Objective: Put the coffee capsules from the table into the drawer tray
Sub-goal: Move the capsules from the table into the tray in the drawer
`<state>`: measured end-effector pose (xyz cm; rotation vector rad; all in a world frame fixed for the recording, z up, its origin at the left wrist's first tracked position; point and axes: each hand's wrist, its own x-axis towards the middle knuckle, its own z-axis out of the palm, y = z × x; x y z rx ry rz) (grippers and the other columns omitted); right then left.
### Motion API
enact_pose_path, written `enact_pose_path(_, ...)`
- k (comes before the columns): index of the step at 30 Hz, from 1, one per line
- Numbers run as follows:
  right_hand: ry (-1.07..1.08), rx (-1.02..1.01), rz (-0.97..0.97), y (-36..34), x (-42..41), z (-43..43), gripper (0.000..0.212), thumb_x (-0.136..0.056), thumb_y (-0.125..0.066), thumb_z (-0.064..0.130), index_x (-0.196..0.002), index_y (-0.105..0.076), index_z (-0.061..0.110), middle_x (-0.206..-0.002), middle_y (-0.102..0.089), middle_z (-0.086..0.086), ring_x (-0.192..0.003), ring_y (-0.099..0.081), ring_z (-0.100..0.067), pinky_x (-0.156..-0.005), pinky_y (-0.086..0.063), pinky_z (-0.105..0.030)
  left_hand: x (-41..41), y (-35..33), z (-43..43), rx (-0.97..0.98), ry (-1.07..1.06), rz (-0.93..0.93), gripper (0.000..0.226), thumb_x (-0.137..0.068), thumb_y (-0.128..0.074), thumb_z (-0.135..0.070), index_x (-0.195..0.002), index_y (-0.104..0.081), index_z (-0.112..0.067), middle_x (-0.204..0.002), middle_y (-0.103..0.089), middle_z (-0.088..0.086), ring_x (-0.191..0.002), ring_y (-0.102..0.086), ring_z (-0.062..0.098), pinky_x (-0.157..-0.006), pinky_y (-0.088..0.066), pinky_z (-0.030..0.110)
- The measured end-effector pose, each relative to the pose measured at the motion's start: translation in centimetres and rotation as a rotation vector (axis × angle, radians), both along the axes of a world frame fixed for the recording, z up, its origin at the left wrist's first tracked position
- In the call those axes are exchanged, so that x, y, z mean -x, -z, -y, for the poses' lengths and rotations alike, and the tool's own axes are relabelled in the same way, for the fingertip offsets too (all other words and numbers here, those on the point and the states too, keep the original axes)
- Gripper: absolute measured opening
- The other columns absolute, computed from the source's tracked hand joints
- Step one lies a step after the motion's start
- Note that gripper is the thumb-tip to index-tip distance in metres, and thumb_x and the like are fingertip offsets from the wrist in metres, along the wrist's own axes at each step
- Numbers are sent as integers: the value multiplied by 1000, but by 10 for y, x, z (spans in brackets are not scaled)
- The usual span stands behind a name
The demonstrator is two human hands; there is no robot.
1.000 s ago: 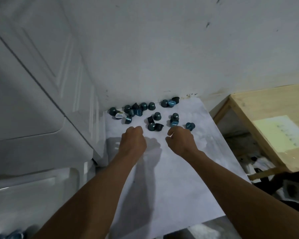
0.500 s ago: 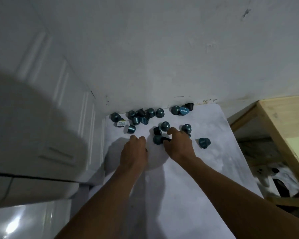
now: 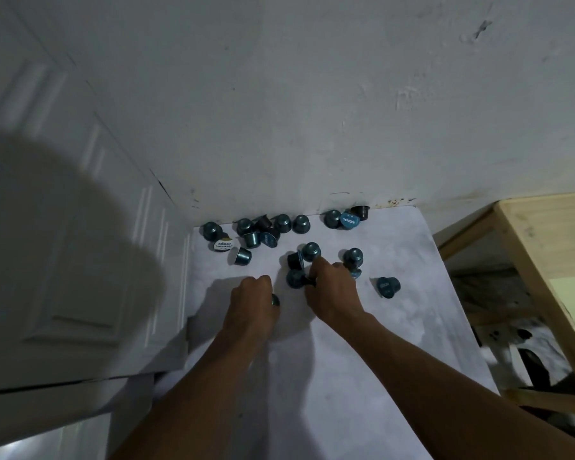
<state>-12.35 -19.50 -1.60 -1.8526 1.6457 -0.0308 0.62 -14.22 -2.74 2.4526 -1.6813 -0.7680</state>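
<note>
The coffee capsules lie scattered on the far part of the white marbled table. Most of them form a loose row along the foot of the grey wall. Almost all are teal. 1 white-lidded capsule lies near the left end of this row, and 1 brown capsule stands at the right end, close against the wall.

The left hand is closed, with the knuckles up. Its curled fingers hold a teal capsule, of which only a small part shows at the thumb side.

The right hand reaches into a small group of capsules in the middle of the table. Its fingers curve down onto a dark capsule, just beside an upright capsule. Whether the fingers really pinch the dark capsule I cannot tell, because the hand hides the contact.

1 tipped capsule lies on its side to the right of the right hand, apart from the others.

A white panelled door stands at the left of the table, and a pale wooden frame at the right.
</note>
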Motion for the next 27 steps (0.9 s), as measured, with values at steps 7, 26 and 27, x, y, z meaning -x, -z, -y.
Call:
enact_pose_path(7, -4, -17, -32, -9, 12, -21, 37, -85, -58, 11, -120, -46, 9, -124, -45, -17, -98, -56, -35, -76, -45, -35, -1, -16, -15, 9, -16, -115, 28, -84, -59, -23, -111, -59, -15, -110, -52, 13, -97, -56, 32, -76, -42, 30)
enact_pose_path(26, 39, 216, 30, -84, 70, -116, 46, -83, -61, 10, -127, -53, 19, -123, -47, -14, -103, -54, -32, -88, -48, -33, 42, -97, -84, 246, 70, -188, 43, -73, -68, -24, -116, -62, -23, -114, -56, 8, -99, -58, 26, -75, -39, 26)
enact_pose_path(27, 37, 241, 29, -88, 74, -123, 45, -84, -61, 11, -127, -53, 21, -123, -49, -13, -104, -55, -31, -89, -48, -32, 46, -103, -91, 267, 73, -176, 41, -73, -68, -22, -113, -64, -22, -113, -57, 7, -98, -58, 25, -74, -39, 25)
